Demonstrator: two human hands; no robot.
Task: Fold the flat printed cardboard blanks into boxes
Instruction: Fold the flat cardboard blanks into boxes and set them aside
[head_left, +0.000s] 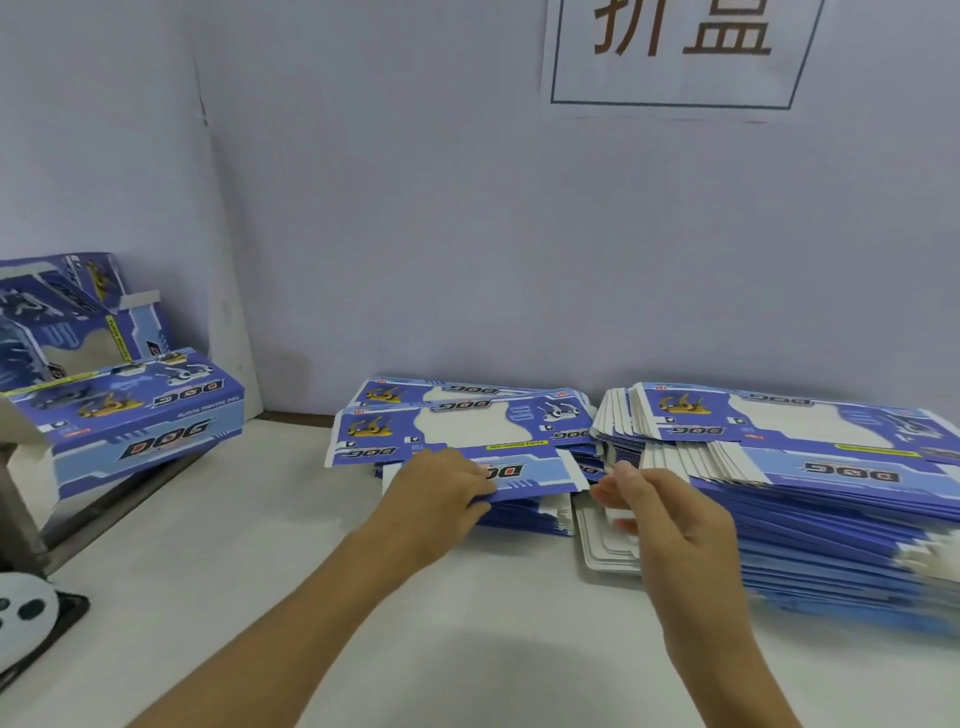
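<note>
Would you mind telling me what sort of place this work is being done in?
Probably a packaging workstation in a small factory. Large stacks of flat printed blanks sit on a white table, folded boxes are piled at the left, and a printed paper sign hangs on the partition wall behind.

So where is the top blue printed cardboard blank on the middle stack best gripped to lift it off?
Probably by its near long edge, coming from the person's side. The top blue printed cardboard blank lies flat, and that edge overhangs the middle stack, leaving room for fingers beneath. The left hand already pinches it there; the right hand could take the near right corner flap.
</note>
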